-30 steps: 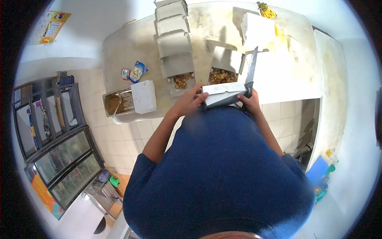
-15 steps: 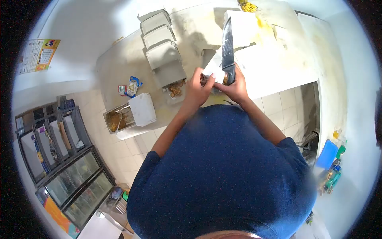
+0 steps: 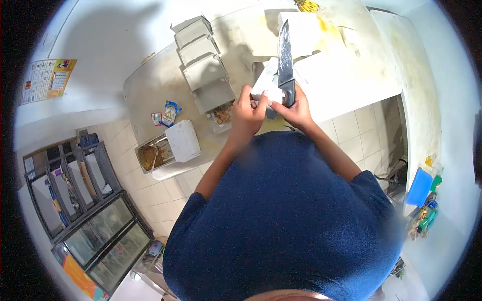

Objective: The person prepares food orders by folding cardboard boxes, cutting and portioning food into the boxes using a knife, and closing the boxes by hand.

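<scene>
My right hand (image 3: 297, 111) is closed round the black handle of a large knife (image 3: 285, 52), whose blade points away from me. The thumb of that hand reaches across to a small white carton (image 3: 271, 94). My left hand (image 3: 247, 116) pinches the same carton's near edge from the left, fingers bent. What lies inside the carton is hidden by my hands. Left of my left hand, a row of open white cartons (image 3: 206, 72) runs away from me, and brown food pieces (image 3: 223, 113) show in the nearest one.
A metal tray (image 3: 153, 153) of brown food with a spoon, partly under a white lid (image 3: 182, 140), stands at the counter's left edge. Behind it lies a blue-and-white packet (image 3: 171, 113). Another white box (image 3: 297, 32) and bananas (image 3: 307, 5) are at the back.
The view has shifted slightly. My thumbs have come closer together over the carton, and brown bits seen beside my fingers earlier are now covered. The knife stays in my right hand.
</scene>
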Motion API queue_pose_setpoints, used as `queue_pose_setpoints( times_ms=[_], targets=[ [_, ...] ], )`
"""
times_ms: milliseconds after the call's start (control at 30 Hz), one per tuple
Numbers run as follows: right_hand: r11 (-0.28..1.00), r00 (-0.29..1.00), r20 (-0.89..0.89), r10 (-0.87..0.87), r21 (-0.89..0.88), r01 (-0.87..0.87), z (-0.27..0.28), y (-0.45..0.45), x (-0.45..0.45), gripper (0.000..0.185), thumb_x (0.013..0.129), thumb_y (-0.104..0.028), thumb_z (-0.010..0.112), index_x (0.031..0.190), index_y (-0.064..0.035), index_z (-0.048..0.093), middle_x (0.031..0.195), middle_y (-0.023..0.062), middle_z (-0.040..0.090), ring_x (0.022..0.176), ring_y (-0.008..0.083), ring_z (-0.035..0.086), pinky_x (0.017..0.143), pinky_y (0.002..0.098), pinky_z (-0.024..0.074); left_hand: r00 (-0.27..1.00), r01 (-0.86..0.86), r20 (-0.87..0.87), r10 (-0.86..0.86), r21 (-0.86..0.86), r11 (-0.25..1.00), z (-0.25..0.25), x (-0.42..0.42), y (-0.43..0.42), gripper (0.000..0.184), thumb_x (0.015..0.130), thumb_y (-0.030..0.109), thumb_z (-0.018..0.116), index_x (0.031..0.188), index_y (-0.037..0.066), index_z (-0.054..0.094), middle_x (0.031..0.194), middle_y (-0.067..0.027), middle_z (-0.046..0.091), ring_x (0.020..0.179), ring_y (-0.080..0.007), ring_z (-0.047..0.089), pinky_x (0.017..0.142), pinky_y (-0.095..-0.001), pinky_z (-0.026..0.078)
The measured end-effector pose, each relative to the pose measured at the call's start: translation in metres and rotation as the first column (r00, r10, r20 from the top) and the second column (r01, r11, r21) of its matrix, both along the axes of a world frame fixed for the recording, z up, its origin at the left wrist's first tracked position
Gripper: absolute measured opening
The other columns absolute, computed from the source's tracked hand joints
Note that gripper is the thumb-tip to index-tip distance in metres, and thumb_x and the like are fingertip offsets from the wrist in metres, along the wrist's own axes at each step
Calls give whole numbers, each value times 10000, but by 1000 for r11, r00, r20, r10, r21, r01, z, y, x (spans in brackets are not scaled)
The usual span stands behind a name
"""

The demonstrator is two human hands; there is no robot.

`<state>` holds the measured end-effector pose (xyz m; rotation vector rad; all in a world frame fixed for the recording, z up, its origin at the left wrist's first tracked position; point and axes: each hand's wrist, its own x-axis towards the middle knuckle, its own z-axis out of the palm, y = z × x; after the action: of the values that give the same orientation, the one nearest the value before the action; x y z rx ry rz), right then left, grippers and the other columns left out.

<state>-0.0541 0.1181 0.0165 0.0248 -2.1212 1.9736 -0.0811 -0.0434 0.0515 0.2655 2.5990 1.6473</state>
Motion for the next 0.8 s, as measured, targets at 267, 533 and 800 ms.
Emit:
queue_pose_setpoints(
  times_ms=[267, 533, 800],
  targets=[
    [995, 999, 32, 9, 100, -12, 4, -1, 2, 478, 769, -131, 800, 1165, 25, 583, 1138, 152, 587, 1069, 257, 587, 939, 353, 457, 1000, -16, -15, 16, -38, 999, 1, 6, -1, 246, 930, 226, 673, 878, 35, 528, 630, -71, 584, 520, -106, 517, 502, -305, 416],
    [945, 998, -41, 54, 324, -38, 10, 3, 0, 591, 772, -204, 787, 1249, 47, 543, 1382, 247, 488, 1286, 385, 492, 1068, 429, 390, 997, -28, -75, 27, -16, 999, -4, 7, -6, 238, 923, 226, 682, 887, 40, 537, 636, -70, 607, 527, -116, 567, 515, -306, 446],
    [907, 996, -45, 77, 418, -51, 11, 2, -1, 578, 786, -195, 773, 1258, 51, 546, 1377, 244, 501, 1289, 390, 488, 1059, 442, 397, 995, -27, -98, 20, -71, 997, -5, 5, -8, 272, 908, 246, 679, 906, 41, 499, 710, -201, 665, 641, -378, 678, 547, -430, 502]
  ],
)
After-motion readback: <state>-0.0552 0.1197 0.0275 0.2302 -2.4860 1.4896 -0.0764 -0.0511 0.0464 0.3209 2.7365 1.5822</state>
